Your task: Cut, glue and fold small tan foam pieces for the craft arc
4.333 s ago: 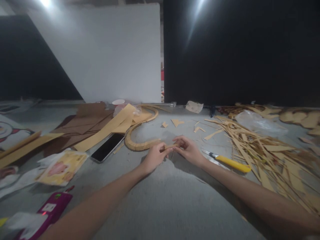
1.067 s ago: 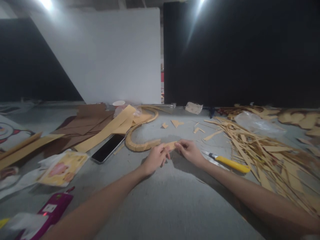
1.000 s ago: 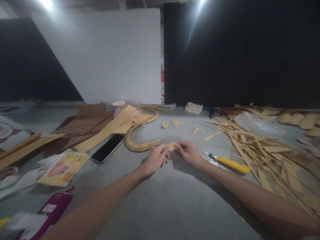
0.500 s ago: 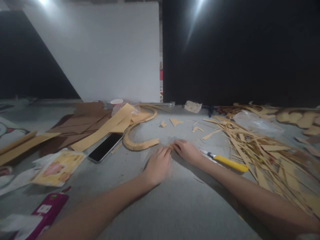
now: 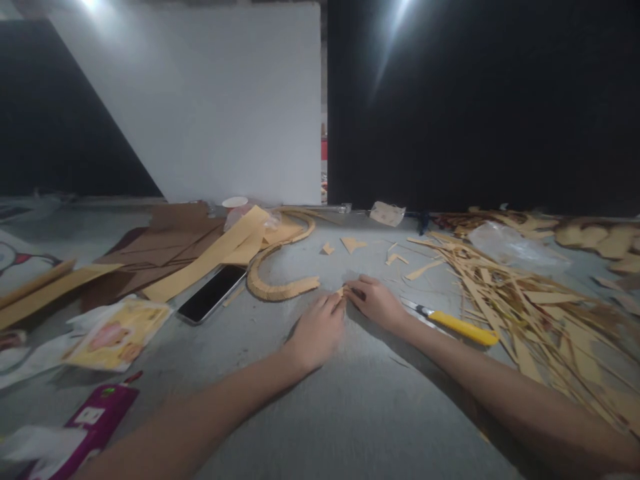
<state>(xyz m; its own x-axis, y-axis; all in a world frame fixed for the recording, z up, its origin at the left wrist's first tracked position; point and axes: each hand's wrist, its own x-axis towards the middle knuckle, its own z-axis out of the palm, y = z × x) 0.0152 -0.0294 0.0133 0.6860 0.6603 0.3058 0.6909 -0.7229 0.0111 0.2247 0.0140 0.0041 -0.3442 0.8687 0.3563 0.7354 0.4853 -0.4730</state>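
One small tan piece [image 5: 341, 292] left of yellow cutter [image 5: 463, 327] — right hand [image 5: 374, 303] pinching it, left hand [image 5: 319, 331] fingers together against it, grip hidden.

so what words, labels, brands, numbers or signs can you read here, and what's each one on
No text can be read.
White rectangular label on the purple oblong device: marks too blurred to read.
Yellow picture-printed packet: any lettering too blurred to read.
Yellow-handled knife and black-screened phone: no lettering shows.
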